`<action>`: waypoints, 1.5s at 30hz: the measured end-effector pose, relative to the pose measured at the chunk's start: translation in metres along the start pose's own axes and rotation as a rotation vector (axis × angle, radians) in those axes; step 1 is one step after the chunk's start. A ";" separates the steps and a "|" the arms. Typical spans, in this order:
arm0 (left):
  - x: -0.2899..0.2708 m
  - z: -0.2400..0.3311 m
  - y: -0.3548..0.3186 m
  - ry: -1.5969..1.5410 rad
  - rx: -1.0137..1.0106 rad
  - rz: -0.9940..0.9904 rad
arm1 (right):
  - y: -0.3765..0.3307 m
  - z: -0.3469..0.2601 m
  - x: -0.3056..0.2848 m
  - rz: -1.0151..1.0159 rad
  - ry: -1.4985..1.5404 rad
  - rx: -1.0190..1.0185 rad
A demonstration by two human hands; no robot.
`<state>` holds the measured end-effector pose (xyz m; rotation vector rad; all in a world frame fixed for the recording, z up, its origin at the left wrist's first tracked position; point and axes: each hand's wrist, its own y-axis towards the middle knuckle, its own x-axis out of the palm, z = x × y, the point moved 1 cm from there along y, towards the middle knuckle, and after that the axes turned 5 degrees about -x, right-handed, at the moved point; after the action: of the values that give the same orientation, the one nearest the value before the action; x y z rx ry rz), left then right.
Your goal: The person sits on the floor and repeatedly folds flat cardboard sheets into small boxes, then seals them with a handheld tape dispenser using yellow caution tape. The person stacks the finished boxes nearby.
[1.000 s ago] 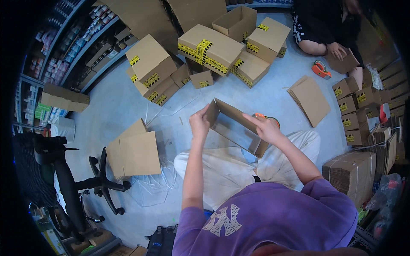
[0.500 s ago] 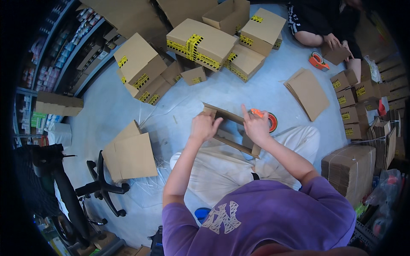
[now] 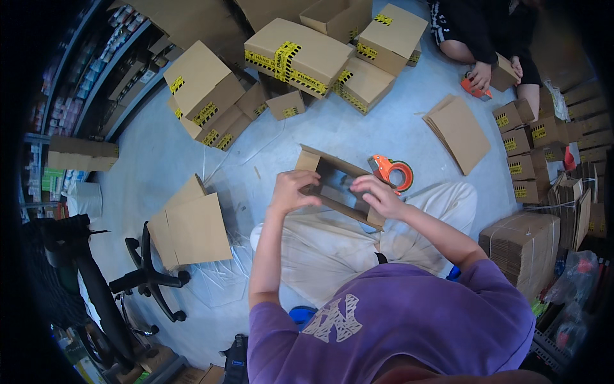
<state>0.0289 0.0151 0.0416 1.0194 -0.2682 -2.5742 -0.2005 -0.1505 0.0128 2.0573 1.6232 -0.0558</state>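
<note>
An open-topped brown cardboard box rests tilted at my lap, its opening facing up. At its left end my left hand is closed on the wall, with fingers over the edge and thumb on the near side. My right hand bends over the right end, its curled fingertips inside the opening. The right end wall is partly hidden by that hand. Just beyond the right hand, an orange tape dispenser with a tape roll lies on the floor.
Taped boxes stand at the far side. Flat cardboard sheets lie right, more cardboard left beside a black chair base. A co-worker's hand holds another dispenser at far right. Bundled cardboard stands near right.
The orange dispenser beside my right hand has turned and now shows fully. My right hand has drawn its pointing finger in and curled over the box end. The co-worker has grasped their dispenser.
</note>
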 end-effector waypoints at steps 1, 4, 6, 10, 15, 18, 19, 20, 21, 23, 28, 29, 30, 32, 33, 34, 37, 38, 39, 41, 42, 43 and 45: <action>-0.007 -0.004 -0.007 -0.090 -0.018 -0.008 | -0.001 0.004 0.000 0.006 0.114 0.021; 0.000 -0.046 -0.047 -0.266 -0.191 0.084 | -0.004 0.009 -0.002 -0.032 0.343 0.041; 0.008 -0.064 -0.054 -0.367 -0.346 0.241 | -0.009 -0.012 -0.008 -0.040 0.215 -0.044; 0.028 -0.052 -0.030 -0.513 -0.641 0.509 | -0.024 -0.046 0.001 -0.047 -0.113 0.264; 0.041 -0.037 -0.016 0.007 -0.562 0.663 | -0.043 -0.013 0.021 -0.075 -0.657 0.357; 0.042 -0.037 -0.024 -0.080 -0.630 0.692 | 0.018 -0.063 -0.007 -0.143 -0.916 0.222; 0.043 -0.036 -0.022 -0.099 -0.619 0.691 | 0.029 -0.053 -0.011 -0.154 -0.853 0.239; 0.044 -0.035 -0.021 -0.122 -0.604 0.690 | 0.040 -0.038 -0.014 -0.163 -0.796 0.257; 0.046 -0.035 -0.021 -0.156 -0.614 0.696 | 0.046 -0.023 -0.013 -0.171 -0.739 0.267; 0.050 -0.040 -0.018 -0.224 -0.620 0.712 | 0.030 0.003 0.005 -0.213 -0.377 0.246; 0.054 -0.048 -0.030 -0.392 -0.713 0.712 | 0.011 -0.015 0.029 -0.482 -0.686 0.328; 0.051 -0.050 -0.030 -0.375 -0.727 0.678 | 0.013 -0.013 0.026 -0.455 -0.668 0.272; 0.052 -0.047 -0.028 -0.397 -0.721 0.689 | 0.010 -0.013 0.022 -0.424 -0.653 0.233; 0.048 -0.043 -0.025 -0.444 -0.709 0.707 | -0.001 -0.001 0.012 -0.253 -0.501 0.217; 0.047 -0.043 -0.026 -0.452 -0.693 0.707 | -0.014 0.017 0.005 -0.109 -0.374 0.235; 0.045 -0.046 -0.027 -0.461 -0.676 0.707 | -0.029 0.034 -0.001 0.038 -0.248 0.248; 0.044 -0.050 -0.026 -0.477 -0.706 0.705 | -0.061 0.054 -0.002 0.390 -0.482 0.513; 0.045 -0.050 -0.025 -0.482 -0.729 0.703 | -0.071 0.053 0.006 0.380 -0.502 0.482; 0.045 -0.046 -0.024 -0.505 -0.743 0.693 | -0.080 0.056 0.010 0.268 -0.728 0.427; 0.042 -0.037 -0.016 -0.549 -0.759 0.673 | -0.097 0.075 0.018 0.032 -1.170 0.293; 0.041 -0.039 -0.019 -0.537 -0.746 0.646 | -0.098 0.082 0.022 0.042 -1.174 0.311; 0.041 -0.041 -0.021 -0.527 -0.739 0.620 | -0.095 0.087 0.022 0.047 -1.176 0.329; 0.043 -0.044 -0.024 -0.521 -0.729 0.603 | -0.087 0.098 0.013 0.086 -1.154 0.354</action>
<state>0.0244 0.0179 -0.0241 -0.0140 0.2084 -2.0449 -0.2497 -0.1664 -0.1086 1.7106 0.8024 -1.3022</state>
